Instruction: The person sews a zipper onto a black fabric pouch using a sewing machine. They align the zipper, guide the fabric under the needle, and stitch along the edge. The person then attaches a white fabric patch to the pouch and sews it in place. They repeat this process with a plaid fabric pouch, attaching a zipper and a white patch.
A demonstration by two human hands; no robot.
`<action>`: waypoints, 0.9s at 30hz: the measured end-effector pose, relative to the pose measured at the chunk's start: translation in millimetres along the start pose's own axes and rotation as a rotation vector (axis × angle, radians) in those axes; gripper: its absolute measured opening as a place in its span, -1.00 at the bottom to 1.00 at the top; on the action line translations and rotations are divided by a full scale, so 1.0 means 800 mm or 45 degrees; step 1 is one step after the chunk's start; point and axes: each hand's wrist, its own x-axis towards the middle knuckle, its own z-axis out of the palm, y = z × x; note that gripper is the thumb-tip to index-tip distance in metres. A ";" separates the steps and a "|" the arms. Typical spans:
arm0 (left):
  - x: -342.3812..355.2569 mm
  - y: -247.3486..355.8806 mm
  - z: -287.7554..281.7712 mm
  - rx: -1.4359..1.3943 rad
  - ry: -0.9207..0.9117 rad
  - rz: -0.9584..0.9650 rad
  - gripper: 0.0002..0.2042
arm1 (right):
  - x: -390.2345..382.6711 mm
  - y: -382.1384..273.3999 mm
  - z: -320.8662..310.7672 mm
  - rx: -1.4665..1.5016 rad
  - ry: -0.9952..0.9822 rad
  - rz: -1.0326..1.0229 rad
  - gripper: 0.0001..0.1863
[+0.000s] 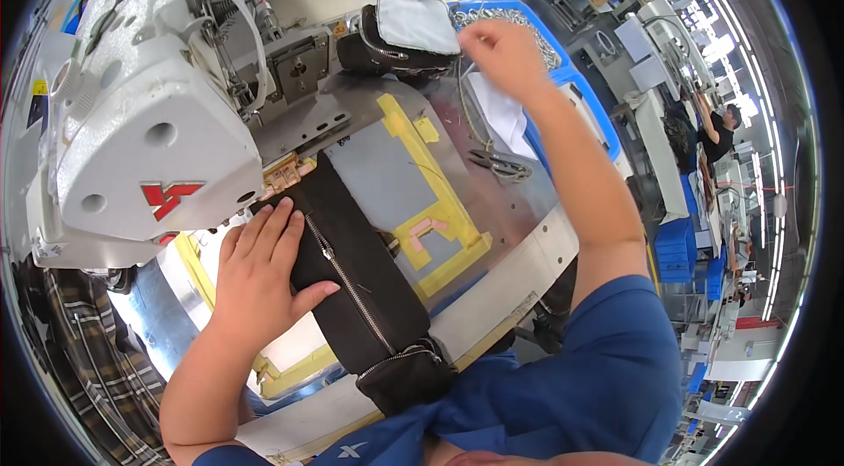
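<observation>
A long black fabric piece (369,277) with a silver zipper (352,287) lies across the machine's work plate, its near end hanging at my body. My left hand (264,259) rests flat on its left side, fingers stretched and thumb apart, close to the zipper slider (328,252). At the far side, my right hand (505,57) has its fingers curled together, slightly blurred. Its fingertips are beside a stack of black zippered pieces (369,53) topped by a pale lining panel (418,22). Anything between those fingers cannot be made out.
A large white sewing machine head (158,132) stands at left. Yellow tape (466,251) frames a grey panel on the metal plate. A blue bin (567,70) at far right has silver metal parts (519,22). Plaid cloth (88,325) hangs at lower left.
</observation>
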 end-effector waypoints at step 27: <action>-0.008 -0.015 0.005 -0.145 0.101 0.154 -0.20 | -0.090 -0.178 0.102 0.288 -0.525 -0.884 -0.74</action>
